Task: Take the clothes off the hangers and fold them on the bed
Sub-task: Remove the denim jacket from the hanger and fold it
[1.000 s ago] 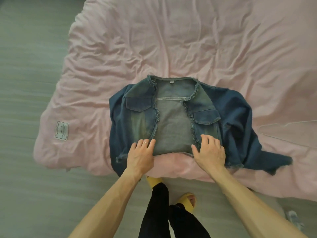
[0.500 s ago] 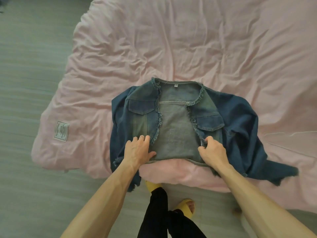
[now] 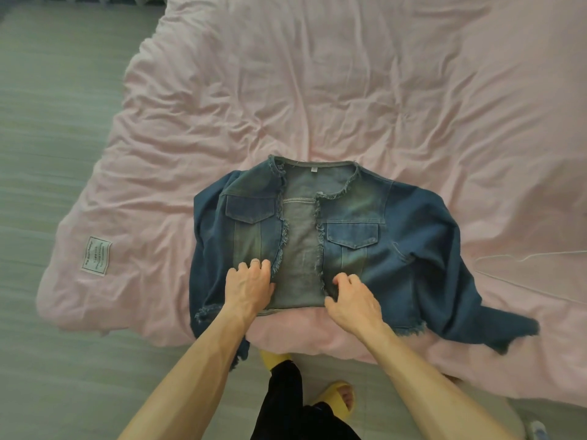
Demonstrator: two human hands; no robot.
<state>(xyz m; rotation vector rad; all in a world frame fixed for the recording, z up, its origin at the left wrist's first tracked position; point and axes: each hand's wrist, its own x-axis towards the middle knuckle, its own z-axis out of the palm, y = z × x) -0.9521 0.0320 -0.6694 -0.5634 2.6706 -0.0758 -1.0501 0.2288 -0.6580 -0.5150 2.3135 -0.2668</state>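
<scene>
A blue denim jacket (image 3: 397,236) with frayed edges lies face up near the front edge of the pink bed (image 3: 317,90), its front open. My left hand (image 3: 249,287) grips the lower edge of the jacket's left front panel, a ring on one finger. My right hand (image 3: 351,295) pinches the lower edge of the right front panel. The right sleeve trails off to the right over the duvet. No hanger is in view.
The pink duvet hangs over the bed's corner, with a white label (image 3: 96,255) at the left. Grey floor (image 3: 47,154) lies to the left and below. My feet in yellow slippers (image 3: 336,398) stand at the bed's edge.
Both hands have gone from lying flat on the jacket's hem to gripping the front panels. The right panel has been drawn inwards, narrowing the open gap.
</scene>
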